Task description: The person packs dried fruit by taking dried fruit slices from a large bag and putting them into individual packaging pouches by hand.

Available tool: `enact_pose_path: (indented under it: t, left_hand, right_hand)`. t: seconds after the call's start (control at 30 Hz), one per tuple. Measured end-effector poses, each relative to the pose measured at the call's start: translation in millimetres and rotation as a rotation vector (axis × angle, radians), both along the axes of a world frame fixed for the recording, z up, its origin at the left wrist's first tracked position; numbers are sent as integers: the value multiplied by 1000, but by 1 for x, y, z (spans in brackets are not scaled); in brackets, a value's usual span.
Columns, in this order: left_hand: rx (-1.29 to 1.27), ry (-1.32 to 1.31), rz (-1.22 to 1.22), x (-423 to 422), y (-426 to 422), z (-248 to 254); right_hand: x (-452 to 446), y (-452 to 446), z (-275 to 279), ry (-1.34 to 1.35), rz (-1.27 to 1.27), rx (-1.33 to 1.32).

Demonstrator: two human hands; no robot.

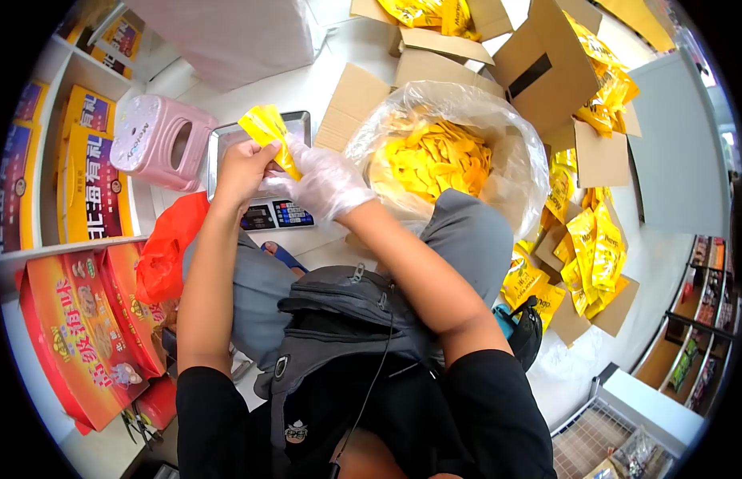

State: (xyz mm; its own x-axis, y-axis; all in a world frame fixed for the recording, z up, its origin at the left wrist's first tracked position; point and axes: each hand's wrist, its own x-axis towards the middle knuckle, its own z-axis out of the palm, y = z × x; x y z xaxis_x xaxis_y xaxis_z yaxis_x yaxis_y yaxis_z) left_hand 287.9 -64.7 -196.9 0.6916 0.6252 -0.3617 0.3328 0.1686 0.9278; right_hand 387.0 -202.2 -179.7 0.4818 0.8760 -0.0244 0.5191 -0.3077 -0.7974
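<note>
- As I watch remotely, the left hand (245, 171) pinches a pouch (262, 125), upper left of centre.
- The gloved right hand (323, 180) has curled fingers on it too.
- A scale (291, 214) sits beneath.

One head-worn camera is looking forward and steeply down past the wearer's dark grey fabric bag (333, 307). Its wide, round-edged view is taking in a narrow, glossy yellow packet (263, 125) close by.

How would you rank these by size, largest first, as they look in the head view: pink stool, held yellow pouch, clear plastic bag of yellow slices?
1. Clear plastic bag
2. Pink stool
3. Yellow pouch, partly covered
</note>
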Motion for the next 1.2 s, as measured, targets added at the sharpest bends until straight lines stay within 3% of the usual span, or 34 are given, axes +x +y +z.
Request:
enact_pose_path:
  t: [0.07,0.17,0.2,0.23,0.3,0.37,0.43,0.57,0.7,0.77,0.83,0.9,0.93,1.0,1.03,1.1,1.13,1.2]
  left_hand:
    - [6,-46,-116,7,-5,4]
    - [136,-33,-205,13,-7,9]
    - [188,-64,-200,15,-12,8]
    - [186,-64,-207,17,-11,7]
    - [237,-30,-187,19,-9,6]
    - [229,-49,-212,23,-13,9]
    - [289,-9,-196,30,-25,7]
    - [437,23,-164,36,-38,-8]
    - [493,72,-75,41,-31,-21]
    - [531,108,-96,43,-29,-34]
    - [651,111,-160,39,-48,-26]
    - [672,147,-163,40,-55,-31]
    - [676,146,-165,40,-54,-25]
    - [409,163,100,39,-50,-9]
    - [415,159,106,37,-43,-16]
    - [827,356,24,30,-26,-37]
    - [890,483,-73,30,-31,-17]
    - [1054,350,-26,29,-35,-19]
  right_hand:
    - [13,-8,-5,367,88,50]
    - [27,-14,2,498,265,74]
    - [33,-14,8,290,219,-181]
    - [37,-13,4,291,212,-181]
    - [42,-13,-15,896,46,96]
    - [45,-8,-6,780,43,116]
    - [43,-9,8,14,39,-138]
    - [31,2,-19,-91,-206,-174]
    - [25,13,-12,-97,-224,-257]
    - [25,24,-27,-230,-358,-263]
    - [52,16,-27,-339,-242,-447]
    - [60,9,-13,-260,-278,-474]
    - [57,5,-10,-211,-245,-360]
    - [40,-2,16,-25,-211,-286]
    - [41,0,7,-31,-207,-280]
    - [43,4,-22,-187,-139,-505]
    - [43,1,-12,-202,-130,-543]
    - [43,-1,-1,-210,-108,-567]
